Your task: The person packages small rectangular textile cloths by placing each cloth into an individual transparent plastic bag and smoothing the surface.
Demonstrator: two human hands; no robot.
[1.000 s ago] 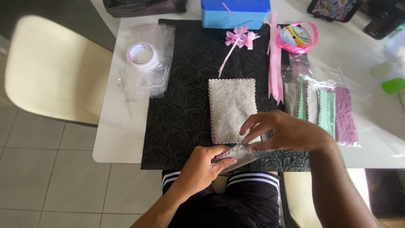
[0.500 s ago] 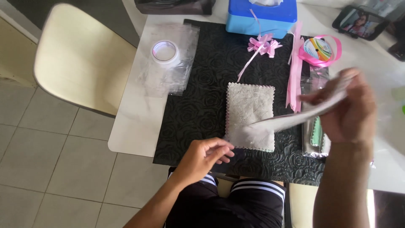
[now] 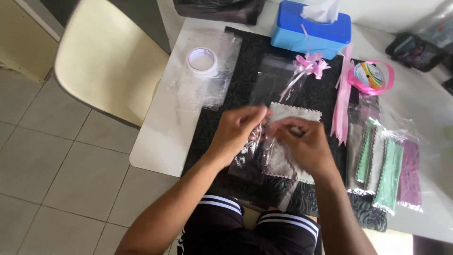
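Clear plastic bag [image 3: 264, 137], thin and crinkled, is stretched between both hands above the near half of the black patterned mat [image 3: 222, 123]; its upper part rises towards the far side of the mat and its lower end hangs down past the wrists. White table [image 3: 155, 146] carries the mat, and a cream chair [image 3: 104, 66] stands at its left side. At the far edge sits a blue tissue box [image 3: 309, 33] with a tissue poking out. On the right, just off the mat, lie clear packets of green, white and purple cloth pieces [image 3: 387, 165]. A long pink ribbon strip [image 3: 340, 106] runs beside them, near a pink ribbon spool [image 3: 370, 75]. A white pinked-edge fabric piece [image 3: 290, 141] lies on the mat under the bag, partly hidden by the hands. The left hand [image 3: 236, 132] pinches the bag's left side between thumb and fingers. The right hand [image 3: 302, 141] grasps the bag's right side, fingers curled on the film. A stack of loose clear bags lies at the mat's far left with a roll of clear tape [image 3: 202, 60] on it. A small pink ribbon bow [image 3: 309, 63] rests in front of the tissue box.
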